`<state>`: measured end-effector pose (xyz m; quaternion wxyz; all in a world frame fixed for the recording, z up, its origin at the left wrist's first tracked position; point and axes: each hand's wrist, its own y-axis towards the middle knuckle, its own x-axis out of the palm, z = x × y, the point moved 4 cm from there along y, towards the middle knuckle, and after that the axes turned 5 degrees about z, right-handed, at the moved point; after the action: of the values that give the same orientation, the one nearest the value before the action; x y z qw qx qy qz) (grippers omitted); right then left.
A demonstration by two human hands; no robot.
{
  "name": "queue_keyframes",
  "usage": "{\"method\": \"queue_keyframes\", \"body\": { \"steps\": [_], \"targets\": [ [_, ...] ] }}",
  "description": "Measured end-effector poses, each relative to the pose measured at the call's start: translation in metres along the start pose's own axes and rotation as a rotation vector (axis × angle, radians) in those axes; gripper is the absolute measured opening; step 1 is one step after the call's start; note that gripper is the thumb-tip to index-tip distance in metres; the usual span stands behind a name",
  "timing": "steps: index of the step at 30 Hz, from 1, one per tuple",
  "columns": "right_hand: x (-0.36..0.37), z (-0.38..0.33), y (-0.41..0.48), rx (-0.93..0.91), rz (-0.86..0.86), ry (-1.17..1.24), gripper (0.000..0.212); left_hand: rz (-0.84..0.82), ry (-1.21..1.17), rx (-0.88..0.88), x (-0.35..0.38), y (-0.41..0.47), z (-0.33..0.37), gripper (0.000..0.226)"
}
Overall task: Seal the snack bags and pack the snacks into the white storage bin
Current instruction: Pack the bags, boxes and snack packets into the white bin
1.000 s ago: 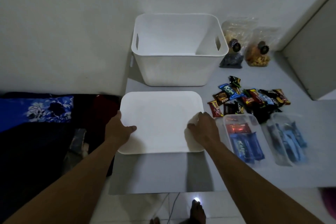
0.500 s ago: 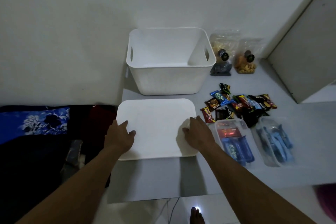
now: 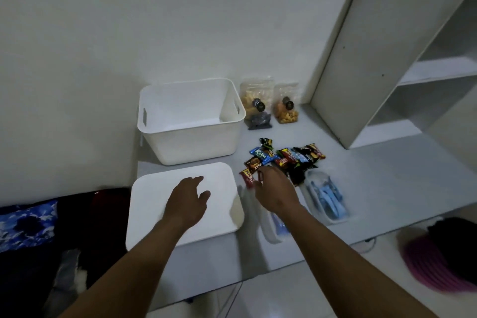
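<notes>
Right hand (image 3: 275, 190) reaches forward over the near edge of the snack pile (image 3: 282, 159), fingers loosely curled and pointing down at a red wrapper (image 3: 247, 178) at the pile's near-left corner; fingertips look to be at or just above it, contact not clear, nothing visibly gripped. Left hand (image 3: 188, 201) hovers flat over the white lid (image 3: 154, 204), fingers spread and relaxed, holding nothing; can't tell if the palm touches the lid. Lid lies flat on the grey table (image 3: 374, 183), between the two forearms and directly in front of the white bin (image 3: 191, 142). Bin stands upright and open against the wall, handle slots on both ends, inside bare. Snack pile is loose small wrappers, blue, red, black and brown, right of the bin and lid, not in the bin. Two clear snack bags (image 3: 269, 100) stand behind the pile, right of the bin, each with a dark clip or knob at the front; one has pale pieces, the other orange ones. A small dark packet (image 3: 259, 121) lies in front of the left bag. Clear tray (image 3: 324, 193) with blue items sits just right of the right hand; a second clear tray (image 3: 271, 227) is mostly hidden under the right forearm. Open white shelf unit (image 3: 402, 59) at right.
</notes>
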<state>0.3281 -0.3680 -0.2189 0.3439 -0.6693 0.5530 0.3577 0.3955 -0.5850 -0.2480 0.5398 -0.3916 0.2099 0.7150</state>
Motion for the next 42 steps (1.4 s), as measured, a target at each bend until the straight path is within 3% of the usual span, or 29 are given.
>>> {"method": "queue_keyframes", "body": {
  "steps": [2, 6, 9, 16, 23, 30, 35, 42],
  "targets": [
    [-0.009, 0.017, 0.001, 0.021, 0.013, -0.005, 0.03, -0.011, -0.016, 0.037, 0.014, -0.002, 0.025, 0.053],
    [-0.015, 0.052, 0.006, 0.078, -0.035, 0.006, 0.059, -0.052, -0.025, 0.082, 0.051, -0.006, 0.066, 0.053],
    [-0.014, 0.075, 0.011, 0.109, -0.093, 0.034, 0.067, -0.084, -0.029, 0.053, 0.079, -0.01, 0.085, 0.055],
    [-0.01, 0.111, 0.024, 0.07, -0.123, -0.004, 0.045, -0.086, 0.009, 0.008, 0.119, -0.014, 0.112, 0.059],
    [-0.035, 0.121, 0.06, -0.02, -0.087, -0.015, 0.034, 0.014, 0.051, 0.025, 0.11, 0.017, 0.152, 0.052],
    [-0.072, 0.11, 0.113, -0.039, -0.047, -0.043, 0.042, 0.066, 0.005, 0.108, 0.091, 0.061, 0.194, 0.039],
    [-0.09, 0.101, 0.156, -0.052, -0.047, -0.07, 0.049, 0.073, 0.008, 0.14, 0.078, 0.11, 0.214, 0.051],
    [-0.108, 0.105, 0.221, -0.048, -0.007, -0.064, 0.045, 0.111, 0.013, 0.207, 0.071, 0.167, 0.248, 0.046]
  ]
}}
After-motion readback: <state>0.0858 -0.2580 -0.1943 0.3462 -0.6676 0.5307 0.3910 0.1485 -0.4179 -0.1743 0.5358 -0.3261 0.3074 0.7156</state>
